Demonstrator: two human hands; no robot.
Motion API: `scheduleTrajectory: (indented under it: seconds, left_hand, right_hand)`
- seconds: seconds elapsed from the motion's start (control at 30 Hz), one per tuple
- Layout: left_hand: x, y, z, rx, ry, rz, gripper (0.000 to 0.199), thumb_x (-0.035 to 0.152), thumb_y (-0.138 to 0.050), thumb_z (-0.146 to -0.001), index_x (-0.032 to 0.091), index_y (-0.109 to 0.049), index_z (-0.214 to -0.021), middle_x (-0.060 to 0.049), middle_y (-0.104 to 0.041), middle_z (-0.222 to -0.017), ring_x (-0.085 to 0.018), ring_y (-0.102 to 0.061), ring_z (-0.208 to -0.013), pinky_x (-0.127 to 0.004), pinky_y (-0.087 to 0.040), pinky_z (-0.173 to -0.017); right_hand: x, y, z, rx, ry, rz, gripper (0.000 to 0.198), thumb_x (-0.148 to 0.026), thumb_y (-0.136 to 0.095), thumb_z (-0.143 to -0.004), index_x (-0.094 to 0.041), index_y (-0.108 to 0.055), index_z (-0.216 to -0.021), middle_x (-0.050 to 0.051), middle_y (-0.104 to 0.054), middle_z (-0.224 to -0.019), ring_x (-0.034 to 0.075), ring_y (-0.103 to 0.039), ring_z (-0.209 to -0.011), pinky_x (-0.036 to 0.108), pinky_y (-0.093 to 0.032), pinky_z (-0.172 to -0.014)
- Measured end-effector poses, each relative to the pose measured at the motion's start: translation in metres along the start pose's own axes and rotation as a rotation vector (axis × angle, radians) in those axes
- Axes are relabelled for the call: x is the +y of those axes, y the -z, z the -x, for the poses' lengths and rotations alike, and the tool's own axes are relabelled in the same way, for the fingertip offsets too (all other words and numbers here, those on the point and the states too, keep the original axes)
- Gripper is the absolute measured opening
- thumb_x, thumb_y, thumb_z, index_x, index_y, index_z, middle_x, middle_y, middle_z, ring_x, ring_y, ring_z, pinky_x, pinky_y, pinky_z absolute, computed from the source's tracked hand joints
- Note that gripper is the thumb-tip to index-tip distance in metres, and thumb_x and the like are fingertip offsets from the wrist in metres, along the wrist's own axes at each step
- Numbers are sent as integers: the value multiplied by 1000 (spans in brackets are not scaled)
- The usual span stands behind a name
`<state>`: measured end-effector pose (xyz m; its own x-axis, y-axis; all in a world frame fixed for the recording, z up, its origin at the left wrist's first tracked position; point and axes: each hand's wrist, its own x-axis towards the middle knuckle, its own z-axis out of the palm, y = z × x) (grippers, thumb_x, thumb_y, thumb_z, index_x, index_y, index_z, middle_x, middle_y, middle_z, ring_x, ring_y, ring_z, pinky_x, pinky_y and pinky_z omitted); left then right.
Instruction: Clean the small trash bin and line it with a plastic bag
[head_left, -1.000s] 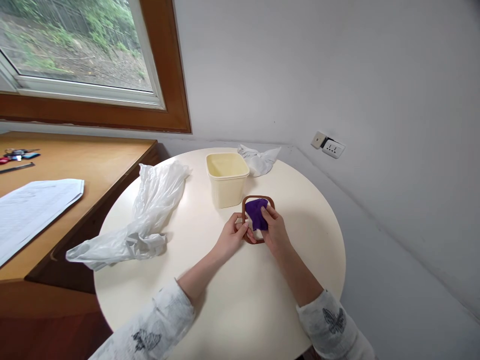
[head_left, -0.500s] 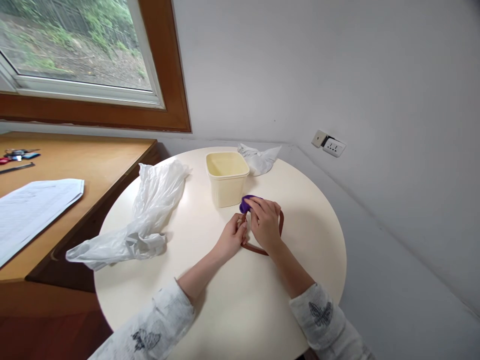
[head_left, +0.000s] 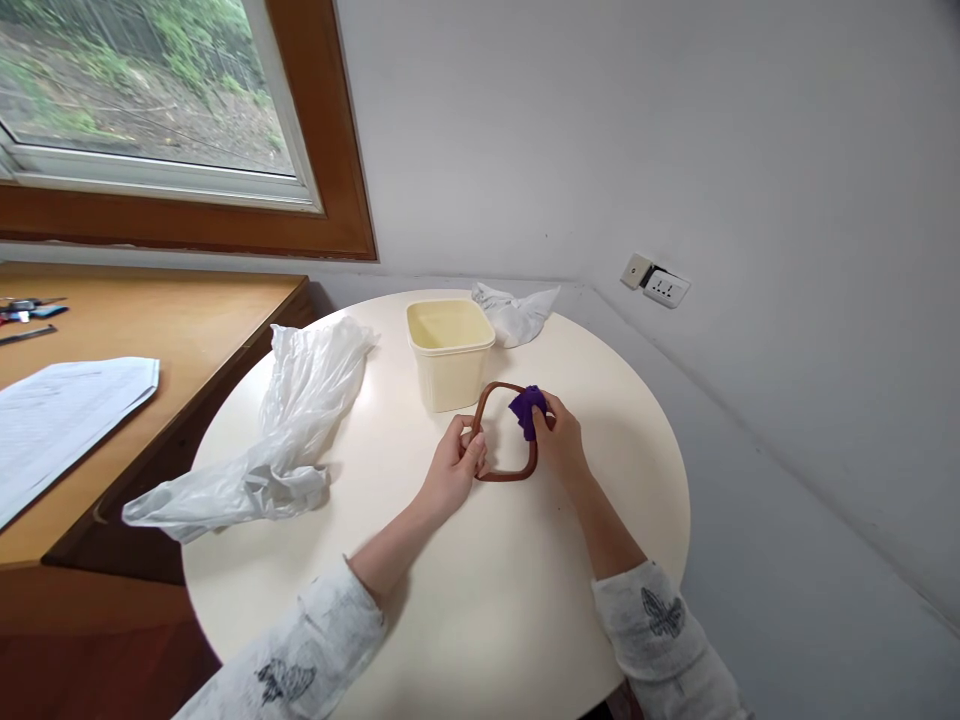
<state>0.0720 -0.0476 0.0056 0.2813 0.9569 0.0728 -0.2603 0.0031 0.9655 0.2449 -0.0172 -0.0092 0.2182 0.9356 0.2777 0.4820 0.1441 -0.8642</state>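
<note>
Brown frame (head_left: 506, 477), a rounded-corner ring, is held up between both hands over the round white surface (head_left: 480, 580), a bit right of centre, near side of the cream container (head_left: 451, 380).

Left hand (head_left: 454, 462) closed on the frame's left side, thumb toward the near end. Right hand (head_left: 562, 440) pinching a purple cloth (head_left: 528, 408), bunched over the far right corner; fingers partly hidden, so can't say for sure whether they also touch the frame itself.

Progress: looks mid-work. Frame in hand and cloth on it, that much is done. Far, left and near sides have no cloth on them; which parts have been covered can't be told. Frame not set down, cloth not let go, so both seem left to do.

Orientation: frame stands tilted, opening facing up and back at the wearer, far end higher in view. Nearly square; long axis, if any, runs near to far, far end slightly rightward. Frame's far left corner sits just beside the container in view, contact unclear.

Around: large crumpled plastic bag (head_left: 300, 420) on the left, smaller white bag (head_left: 517, 315) behind the container, papers (head_left: 75, 400) on the brown wooden surface (head_left: 217, 300) farther left.
</note>
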Motion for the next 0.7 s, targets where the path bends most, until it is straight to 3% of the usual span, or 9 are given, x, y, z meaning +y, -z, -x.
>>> scheduleTrajectory:
  seconds: [0.13,0.27,0.37,0.5,0.6,0.7]
  left_hand:
    - [7,2,0,-45,54,184,22,37,-55,-82,21,-40,-79,9,-36,-50,-4,-29,-43,-19,-30,-47]
    - [14,10,-3,-104,214,387,24,43,-44,-87,20,-44,-79,8,-38,-46,-4,-26,-35,-19,-28,-42]
    - [17,18,-7,-114,335,466,35,50,-38,-87,17,-49,-79,8,-35,-41,-4,-22,-31,-17,-25,-38]
    - [15,28,-13,-52,464,479,35,43,-45,-86,13,-52,-70,9,-30,-38,-2,-19,-30,-16,-20,-34]
    - [16,31,-15,6,435,501,26,28,-49,-86,12,-50,-65,10,-23,-38,-1,-16,-29,-15,-18,-32]
    - [20,33,-15,15,363,545,26,25,-45,-87,13,-49,-65,10,-22,-39,-1,-15,-30,-14,-20,-33]
  right_hand:
    - [-2,-3,1,-30,-45,-112,37,-33,-45,-82,-19,-55,-115,5,-67,-92,17,-62,-73,32,-51,-67]
    - [-3,-5,3,-20,116,-61,37,-32,-44,-84,-20,-56,-117,7,-65,-102,19,-60,-87,36,-48,-80]
    - [-8,-5,6,-109,244,20,37,-28,-41,-86,-21,-55,-120,8,-63,-108,19,-58,-95,36,-45,-86]
    - [-15,-6,10,-221,343,57,37,-24,-39,-87,-21,-55,-121,8,-63,-105,18,-58,-95,34,-46,-85]
    - [-16,-6,11,-224,299,-32,37,-27,-42,-86,-22,-55,-120,7,-63,-107,18,-59,-93,33,-48,-83]
    - [-14,-7,13,-216,185,-163,37,-32,-46,-85,-23,-55,-120,6,-64,-105,17,-62,-83,33,-51,-77]
